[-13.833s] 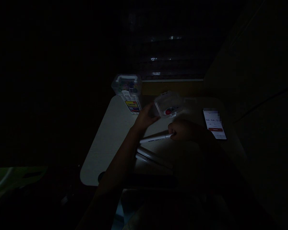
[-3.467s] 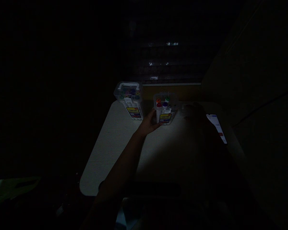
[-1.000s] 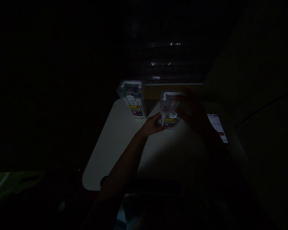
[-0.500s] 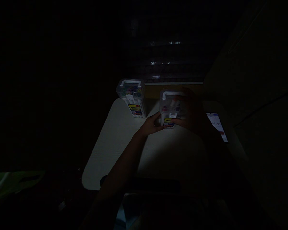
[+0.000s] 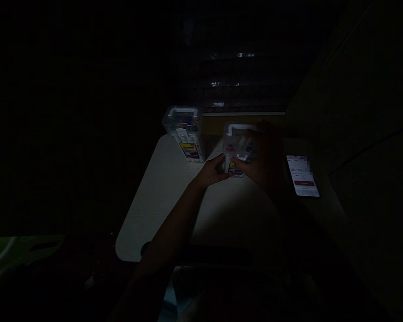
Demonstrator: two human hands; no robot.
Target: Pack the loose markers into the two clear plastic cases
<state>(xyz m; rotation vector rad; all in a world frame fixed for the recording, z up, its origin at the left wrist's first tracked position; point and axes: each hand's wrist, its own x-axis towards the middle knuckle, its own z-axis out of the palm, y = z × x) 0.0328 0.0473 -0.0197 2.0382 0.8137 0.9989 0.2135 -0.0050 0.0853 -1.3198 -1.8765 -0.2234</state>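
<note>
A clear plastic marker box (image 5: 231,139) with a white handle stands on the pale table (image 5: 157,192), with a few coloured caps visible through its upper part. Its lower left side is gripped by my left hand (image 5: 208,173), thumb and fingers curved round it. On the right, my right hand (image 5: 261,166) wraps the box in deep shadow, its thumb just below the white front latch (image 5: 242,157) and its fingers by the lid. A second marker box (image 5: 190,150), full of white markers with coloured caps, stands to the left, apart from both hands.
A phone (image 5: 304,182) with a lit timer screen lies at the table's right side. Behind the table runs a dark, slatted surface (image 5: 218,96) with small reflections. A dark slot (image 5: 218,255) lies along the near edge. The room is very dim.
My right hand has shifted left and lower, its thumb moving further across the box front. The phone, partly covered before, now shows in full. My left hand keeps its hold.
</note>
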